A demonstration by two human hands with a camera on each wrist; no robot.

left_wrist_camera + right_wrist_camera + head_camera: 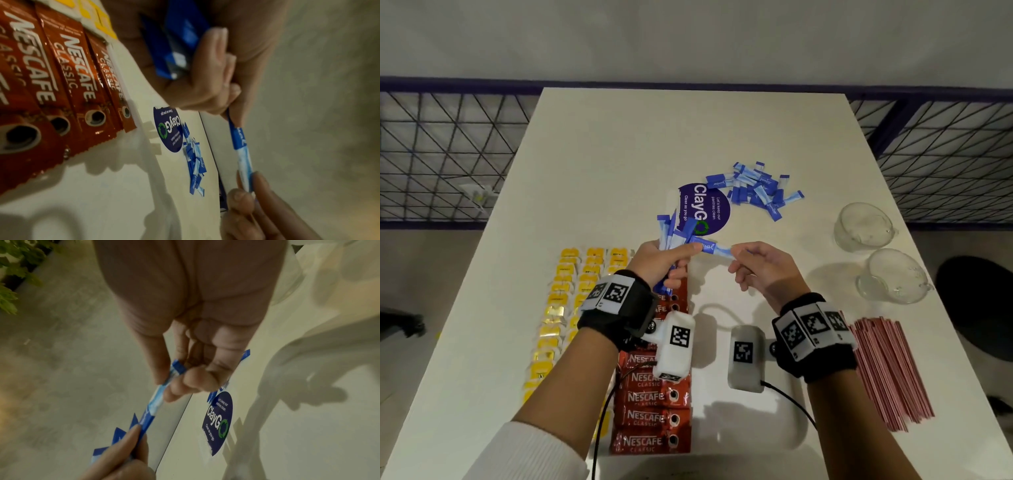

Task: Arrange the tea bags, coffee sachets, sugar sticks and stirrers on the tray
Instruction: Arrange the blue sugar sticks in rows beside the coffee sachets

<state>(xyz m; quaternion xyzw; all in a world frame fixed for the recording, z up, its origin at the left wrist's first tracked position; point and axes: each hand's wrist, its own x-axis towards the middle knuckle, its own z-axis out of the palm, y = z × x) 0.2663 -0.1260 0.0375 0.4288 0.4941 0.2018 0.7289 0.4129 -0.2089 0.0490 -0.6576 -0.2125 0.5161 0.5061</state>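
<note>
Above table, left hand (pixel 659 260) grip holds sugar-stick bunch (pixel 671 233); right hand (pixel 760 267) pinches one stick (pixel 712 247).

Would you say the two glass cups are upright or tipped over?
Tipped: both glass cups lie on their sides on the table.

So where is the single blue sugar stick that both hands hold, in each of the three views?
Head: the sugar stick lies level at centre, between the left hand and the right hand.
Left wrist: right of centre, the stick runs down from the left hand's fingers to the right hand's fingertips.
Right wrist: lower left of centre, slanting.
Shared landmark: the round purple sticker.
</note>
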